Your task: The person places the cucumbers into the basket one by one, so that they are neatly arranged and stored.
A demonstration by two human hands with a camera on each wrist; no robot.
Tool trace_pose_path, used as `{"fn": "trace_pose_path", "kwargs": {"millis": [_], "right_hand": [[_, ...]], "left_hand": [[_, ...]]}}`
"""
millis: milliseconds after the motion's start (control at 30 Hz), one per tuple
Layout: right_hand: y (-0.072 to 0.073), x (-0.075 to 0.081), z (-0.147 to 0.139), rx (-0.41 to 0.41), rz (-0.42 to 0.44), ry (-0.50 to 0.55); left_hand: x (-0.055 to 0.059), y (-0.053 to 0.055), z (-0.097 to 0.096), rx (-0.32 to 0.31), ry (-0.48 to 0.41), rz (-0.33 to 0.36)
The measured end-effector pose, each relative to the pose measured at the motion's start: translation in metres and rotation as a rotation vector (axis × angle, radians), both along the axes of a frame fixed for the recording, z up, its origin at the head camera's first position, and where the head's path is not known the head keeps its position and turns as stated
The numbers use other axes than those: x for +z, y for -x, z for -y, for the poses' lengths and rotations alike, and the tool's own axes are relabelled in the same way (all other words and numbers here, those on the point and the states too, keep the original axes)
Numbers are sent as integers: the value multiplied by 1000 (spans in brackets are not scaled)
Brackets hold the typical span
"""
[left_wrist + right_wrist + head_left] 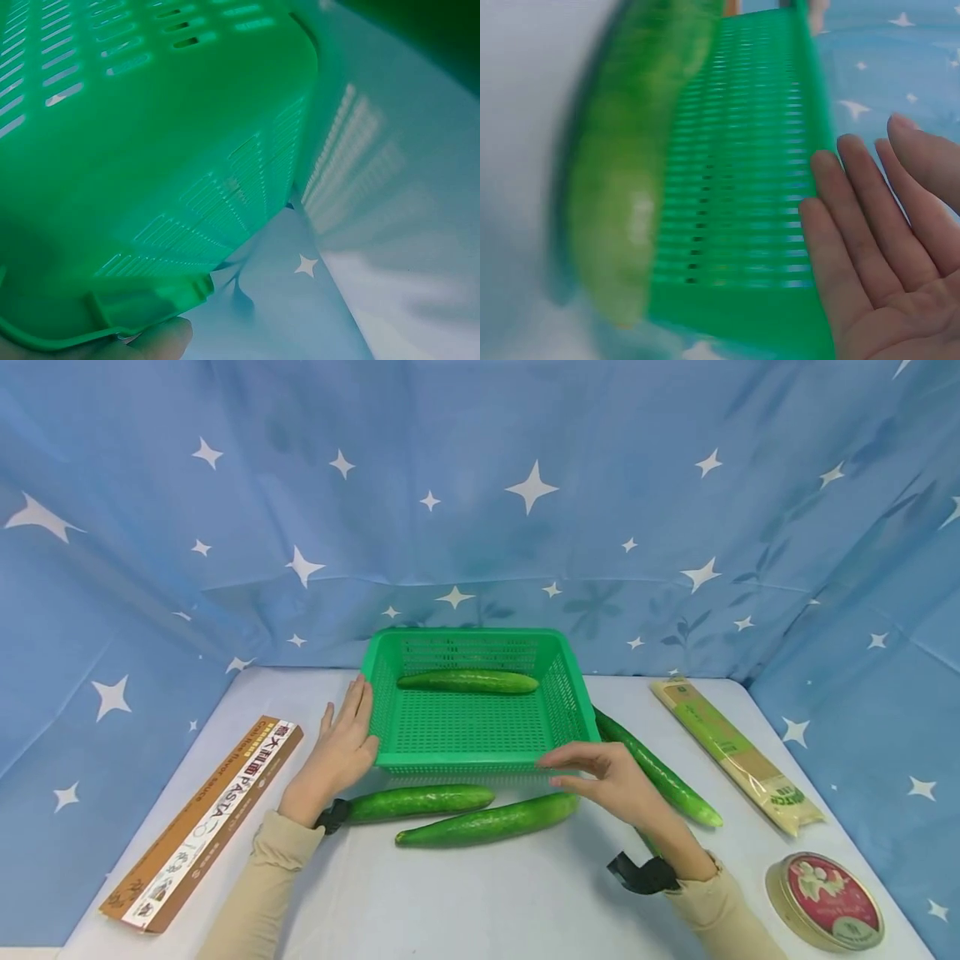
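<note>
L hand [345, 752] touches the left side of the green basket [465, 760], R hand [613, 775] at its front-right corner, w/ 1st cuke [468, 682] inside nr the back wall. 2nd cuke [427, 800] & 3rd cuke [487, 825] lie in front, 4th cuke [667, 779] to the right; pasta box [202, 827] far L, long packet [735, 754] & round tin [828, 897] (red lid) far R.

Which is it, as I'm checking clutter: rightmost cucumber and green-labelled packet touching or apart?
Apart: the head view shows white tabletop between the rightmost cucumber and packet.
</note>
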State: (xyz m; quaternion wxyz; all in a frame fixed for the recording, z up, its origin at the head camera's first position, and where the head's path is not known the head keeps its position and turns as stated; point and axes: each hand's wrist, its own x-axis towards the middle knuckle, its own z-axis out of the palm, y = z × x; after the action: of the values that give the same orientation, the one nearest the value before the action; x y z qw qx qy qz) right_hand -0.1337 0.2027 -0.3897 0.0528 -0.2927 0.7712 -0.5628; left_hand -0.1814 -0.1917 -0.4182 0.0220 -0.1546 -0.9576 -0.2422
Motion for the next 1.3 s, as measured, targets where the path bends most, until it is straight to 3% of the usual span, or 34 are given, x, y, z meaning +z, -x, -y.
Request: {"fn": "trace_pose_path", "kwargs": {"millis": [167, 367, 633, 733, 1000, 1300], "right_hand": [[-3, -29, -3, 19, 132, -97], [5, -49, -12, 124, 148, -192], [18, -74, -25, 101, 357, -164], [21, -82, -30, 86, 383, -153], [23, -92, -33, 52, 411, -144], [24, -88, -33, 31, 397, -149]], "left_hand": [[-1, 0, 0, 2, -3, -6], [-1, -1, 2, -2, -4, -6], [-1, 0, 1, -7, -2, -15], [-2, 0, 0, -6, -5, -16], [-1, 0, -1, -8, -13, -9], [-1, 1, 0, -12, -16, -16]]}}
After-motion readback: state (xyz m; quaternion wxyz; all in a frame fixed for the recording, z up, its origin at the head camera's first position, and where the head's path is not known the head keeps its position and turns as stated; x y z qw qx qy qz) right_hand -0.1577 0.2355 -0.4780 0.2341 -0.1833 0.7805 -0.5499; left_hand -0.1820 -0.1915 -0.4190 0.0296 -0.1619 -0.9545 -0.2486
